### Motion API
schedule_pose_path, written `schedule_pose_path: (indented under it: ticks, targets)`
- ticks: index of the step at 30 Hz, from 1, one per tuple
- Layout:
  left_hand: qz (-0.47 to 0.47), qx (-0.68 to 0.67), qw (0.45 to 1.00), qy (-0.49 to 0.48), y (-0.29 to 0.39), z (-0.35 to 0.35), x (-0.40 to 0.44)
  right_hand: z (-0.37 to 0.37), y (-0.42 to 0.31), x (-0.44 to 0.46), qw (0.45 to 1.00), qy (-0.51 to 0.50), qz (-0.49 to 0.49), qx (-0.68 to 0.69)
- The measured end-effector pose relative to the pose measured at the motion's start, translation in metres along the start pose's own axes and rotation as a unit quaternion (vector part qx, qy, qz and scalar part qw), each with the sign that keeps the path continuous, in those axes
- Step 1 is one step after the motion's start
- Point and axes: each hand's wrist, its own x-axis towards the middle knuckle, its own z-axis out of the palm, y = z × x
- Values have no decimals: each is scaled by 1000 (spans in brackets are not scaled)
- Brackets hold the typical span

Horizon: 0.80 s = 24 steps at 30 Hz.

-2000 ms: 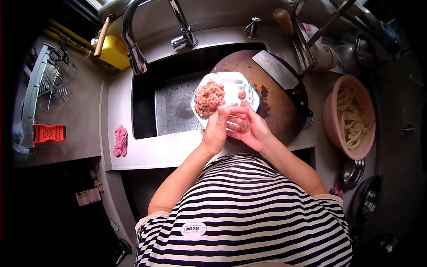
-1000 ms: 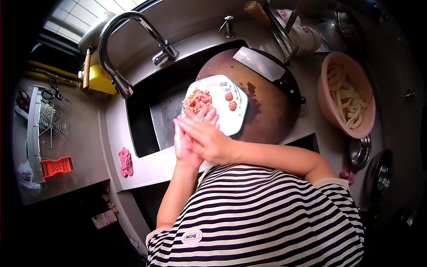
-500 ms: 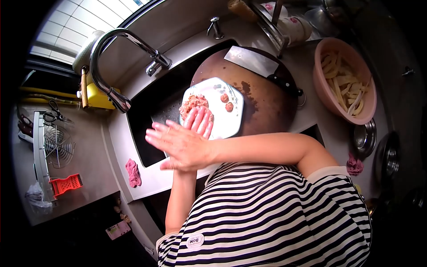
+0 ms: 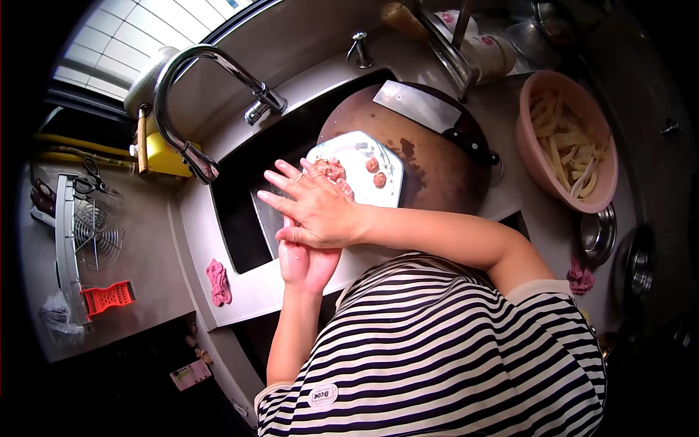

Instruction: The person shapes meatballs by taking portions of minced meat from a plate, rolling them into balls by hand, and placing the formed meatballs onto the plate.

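My left hand [image 4: 309, 266] lies palm up over the sink's front edge, its fingers mostly hidden underneath my right hand [image 4: 320, 207]. The right one rests flat across it, palm down, with fingers stretched and spread. Whatever may lie between the palms is hidden. Just beyond them, a white plate [image 4: 382, 195] bears a heap of minced meat [image 4: 333, 173] and, on its right side, two small meatballs [image 4: 376, 172]. Part of the mince is covered by my right hand.
Under the plate, a round wooden cutting board [image 4: 444, 186] spans the sink, with a cleaver [image 4: 419, 105] on it. At right stands a pink basin [image 4: 524, 138] of pale strips [image 4: 564, 146]. A faucet [image 4: 164, 109] arches at left. Pink cloths [image 4: 218, 282] and a red grater [image 4: 109, 298] lie nearby.
My right hand has slid forward over the left hand's fingers, and the left has drawn back toward me, baring its palm heel. The whole view has shifted slightly.
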Motion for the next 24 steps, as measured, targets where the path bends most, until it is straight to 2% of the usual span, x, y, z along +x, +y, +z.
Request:
schedule_pose_path:
  ticks: [1, 2, 3, 4, 5, 6, 7, 10, 11, 13, 14, 15, 18, 19, 20, 21, 22, 24]
  targets:
    - [-47, -126, 991, 1, 7, -6, -6, -3, 3, -3, 1000, 1, 6, -28]
    - [-13, -97, 989, -111, 9, -19, -2, -3, -2, -8, 1000, -18, -8, -17]
    - [13, -49, 989, -138, 7, -24, 0, 9, -8, -15, 999, -42, -23, -17]
    - [40, -1, 986, -162, 5, -28, 3, 15, -24, -19, 997, -31, -32, 65]
    - [42, 13, 990, -135, 1, -27, 3, 19, -36, -21, 988, -21, -40, 146]
    - [42, 27, 993, -107, -4, -25, 3, 12, -44, -17, 990, -60, -76, 105]
    - [27, -11, 993, -111, -8, -23, 2, 10, -45, -12, 987, -62, -70, 131]
    - [-24, -122, 984, -125, -13, -15, 0, 3, -10, 2, 999, -30, 0, 34]
    - [-11, 8, 999, 32, -7, 0, -2, -3, -2, 0, 999, -32, 22, -9]
    - [-37, -74, 997, -2, 8, -4, -10, -10, -5, -13, 997, -73, 2, -19]
    - [7, -63, 997, 48, 11, -7, -7, -2, -14, -22, 994, -83, -40, -61]
    - [12, -78, 997, -16, 6, -12, -4, 3, -24, -27, 994, -78, -57, 55]
    - [36, -117, 970, -209, -18, -27, 11, -2, -42, -13, 988, -73, -117, 73]
    - [43, -127, 953, -271, -22, -21, 14, 2, -34, -5, 992, -63, -91, 59]
    - [19, -53, 989, -139, -16, -15, 3, 1, -23, -2, 997, -51, -58, 32]
    - [-25, 15, 1000, -9, -9, 0, -7, -4, -14, 1, 999, -37, -24, 5]
    - [-40, -18, 999, -6, -1, -3, -10, -13, -9, 0, 999, -38, 12, 1]
    - [-35, -48, 998, -22, 15, -4, -11, -16, -7, -10, 998, -52, -26, -39]
